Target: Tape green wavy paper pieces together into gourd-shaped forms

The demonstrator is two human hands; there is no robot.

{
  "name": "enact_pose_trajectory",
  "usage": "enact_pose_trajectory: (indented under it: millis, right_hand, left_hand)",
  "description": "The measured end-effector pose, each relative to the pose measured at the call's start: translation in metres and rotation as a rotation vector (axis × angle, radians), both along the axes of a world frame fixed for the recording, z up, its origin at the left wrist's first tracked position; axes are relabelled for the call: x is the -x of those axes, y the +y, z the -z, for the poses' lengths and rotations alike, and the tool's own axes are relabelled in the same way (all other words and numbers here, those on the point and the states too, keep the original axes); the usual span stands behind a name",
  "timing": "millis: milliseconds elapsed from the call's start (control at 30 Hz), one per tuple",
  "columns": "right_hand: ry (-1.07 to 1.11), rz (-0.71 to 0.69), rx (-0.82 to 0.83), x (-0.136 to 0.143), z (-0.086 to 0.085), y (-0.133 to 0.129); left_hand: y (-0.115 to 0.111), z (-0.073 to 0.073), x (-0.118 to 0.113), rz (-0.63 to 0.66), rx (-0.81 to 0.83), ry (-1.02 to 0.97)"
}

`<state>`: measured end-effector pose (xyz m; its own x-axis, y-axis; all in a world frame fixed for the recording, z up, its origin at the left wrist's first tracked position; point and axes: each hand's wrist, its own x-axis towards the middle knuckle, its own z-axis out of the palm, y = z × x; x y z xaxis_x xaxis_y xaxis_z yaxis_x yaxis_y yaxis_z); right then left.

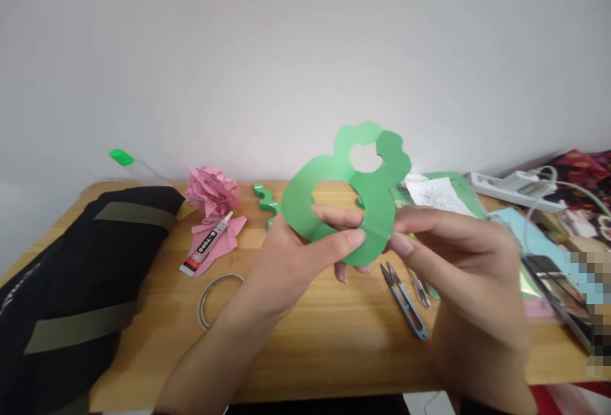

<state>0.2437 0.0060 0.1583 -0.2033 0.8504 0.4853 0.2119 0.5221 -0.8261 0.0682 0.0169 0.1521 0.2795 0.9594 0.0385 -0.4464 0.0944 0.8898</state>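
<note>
Head view, green paper cutout: the scalloped figure-eight cutout (375, 197), with one large and one small round hole, is hanging in mid-air above the table, its small lobe pointing upward.
Left hand: the left hand (305, 259) is clamping the cutout's large ring along its lower edge, the thumb pressing on the front and the other fingers supporting from behind, partly showing through the hole.
Right hand: the right hand (458, 268) is pinching the ring's lower right edge between thumb and forefinger, just beside the left thumb.
Glue tube: a B-7000 tube (206, 246) is lying aslant on a pink paper piece (233, 235), below a ruffled pink paper flower (212, 189).
Wavy green strip: this strip (261, 193) is lying left of the cutout, partly hidden by the left hand.
Tape roll: a roll (203, 307) is resting beside the left forearm.
Thread snips: blue-handled snips (405, 307) are lying between the hands, blades parted.
Right side: a power strip (518, 190), crumpled white paper (436, 194) and a smartphone (556, 294) are occupying the wooden table (296, 364).
</note>
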Motion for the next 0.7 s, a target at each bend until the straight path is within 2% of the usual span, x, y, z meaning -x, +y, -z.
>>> enact_pose_trajectory:
  millis: [267, 700]
  right_hand:
    - [0.01, 0.005, 0.009, -0.0005, 0.0006, -0.001]
    - [0.03, 0.069, 0.018, -0.0002, 0.0046, 0.0006]
  left_hand:
    - [-0.0006, 0.0034, -0.0007, -0.026, -0.048, 0.033]
    - [-0.0065, -0.0007, 0.0014, -0.285, -0.331, 0.429]
